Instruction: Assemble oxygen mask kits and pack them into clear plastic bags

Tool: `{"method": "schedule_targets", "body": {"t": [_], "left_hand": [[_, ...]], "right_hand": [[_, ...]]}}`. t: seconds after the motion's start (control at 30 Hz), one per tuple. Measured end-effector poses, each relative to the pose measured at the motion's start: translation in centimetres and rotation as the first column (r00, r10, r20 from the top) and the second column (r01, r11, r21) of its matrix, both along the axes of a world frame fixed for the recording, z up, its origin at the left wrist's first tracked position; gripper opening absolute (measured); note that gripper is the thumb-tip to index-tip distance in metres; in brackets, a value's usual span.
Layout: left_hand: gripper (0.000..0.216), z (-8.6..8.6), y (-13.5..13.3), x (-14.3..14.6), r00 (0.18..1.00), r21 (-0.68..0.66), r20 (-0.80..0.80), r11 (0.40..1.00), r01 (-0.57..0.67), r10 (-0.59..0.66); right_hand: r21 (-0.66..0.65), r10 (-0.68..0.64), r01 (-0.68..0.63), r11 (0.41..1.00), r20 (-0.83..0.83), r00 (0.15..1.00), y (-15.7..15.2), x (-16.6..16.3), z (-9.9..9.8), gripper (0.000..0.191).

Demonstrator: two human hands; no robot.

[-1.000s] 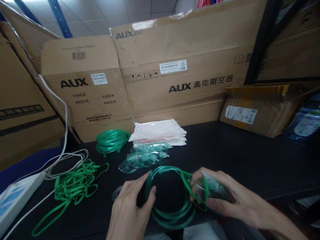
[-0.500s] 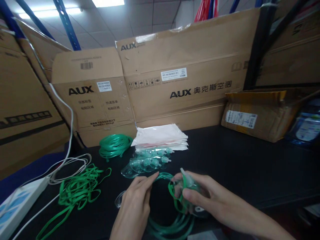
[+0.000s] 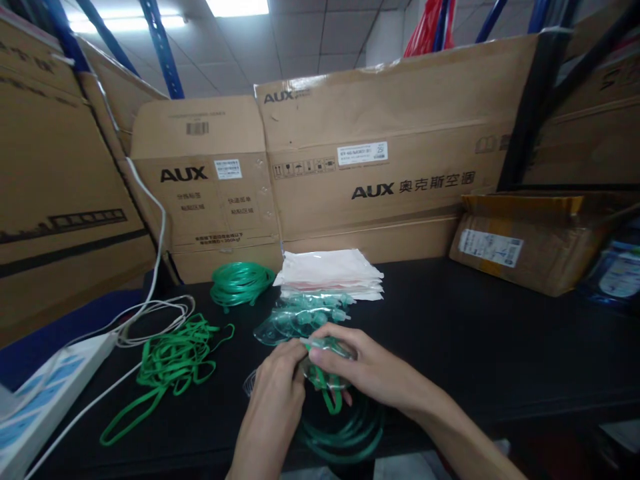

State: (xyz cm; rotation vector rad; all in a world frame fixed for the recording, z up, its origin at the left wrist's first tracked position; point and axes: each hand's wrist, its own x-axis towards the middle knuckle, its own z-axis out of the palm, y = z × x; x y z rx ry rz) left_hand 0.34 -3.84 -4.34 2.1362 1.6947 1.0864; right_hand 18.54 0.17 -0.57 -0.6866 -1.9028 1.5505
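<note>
My right hand [image 3: 367,367] is closed around a clear green oxygen mask [image 3: 334,347], its thumb lying over the near side. A thin green elastic strap [image 3: 333,400] hangs in a loop under the mask. My left hand [image 3: 274,387] meets the mask's nozzle end, fingers closed with the tips mostly hidden; it appears to grip the green tubing. The coil of green tubing [image 3: 345,453] droops below both hands at the table's front edge. Just behind the hands lie several more clear green masks [image 3: 295,320] in a row.
A stack of white packets [image 3: 327,267] and another green tubing coil [image 3: 240,283] stand farther back. Left lie tangled green straps [image 3: 175,357], white cables [image 3: 155,313] and a power strip [image 3: 55,393]. An open carton [image 3: 515,250] and blue bottle [image 3: 617,267] sit right.
My right hand has brought the mask leftward until it meets my left hand. The tubing coil still hangs below. The camera view has shifted slightly left.
</note>
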Motion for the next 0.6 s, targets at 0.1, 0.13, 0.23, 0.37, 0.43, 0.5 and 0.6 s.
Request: {"method": "schedule_targets", "body": {"t": [0.1, 0.13, 0.23, 0.37, 0.43, 0.5, 0.6], "left_hand": [[0.031, 0.3, -0.1, 0.2, 0.999, -0.010, 0.029, 1.000, -0.021, 0.021], [0.029, 0.4, -0.1, 0.3, 0.999, -0.020, 0.032, 0.999, -0.030, 0.030], [0.026, 0.7, -0.2, 0.4, 0.997, -0.056, 0.057, 0.998, -0.039, 0.042], [0.025, 0.9, -0.3, 0.5, 0.989, -0.026, 0.139, 0.999, -0.041, 0.044], [0.025, 1.0, -0.4, 0.4, 0.984, -0.001, 0.172, 0.999, -0.048, 0.048], [0.025, 1.0, -0.4, 0.3, 0.977, 0.004, 0.206, 0.999, -0.049, 0.047], [0.027, 1.1, -0.5, 0.3, 0.970, 0.014, 0.239, 0.999, -0.045, 0.041]], "right_hand": [[0.041, -0.035, 0.034, 0.999, 0.005, 0.999, 0.2, -0.1, -0.6, 0.042], [0.038, -0.049, 0.049, 0.998, 0.007, 0.999, 0.2, -0.1, -0.8, 0.039], [0.043, -0.122, 0.121, 0.992, 0.009, 0.992, 0.2, 0.5, -1.1, 0.031], [0.064, -0.229, 0.229, 0.971, -0.004, 0.973, -0.2, 1.2, -1.2, 0.023], [0.066, -0.249, 0.249, 0.966, -0.018, 0.968, -0.4, 1.2, -1.1, 0.027], [0.058, -0.245, 0.246, 0.967, -0.033, 0.969, -0.5, 1.1, -1.0, 0.033], [0.036, -0.222, 0.224, 0.974, -0.054, 0.974, -0.6, 1.3, -0.4, 0.038]]}}
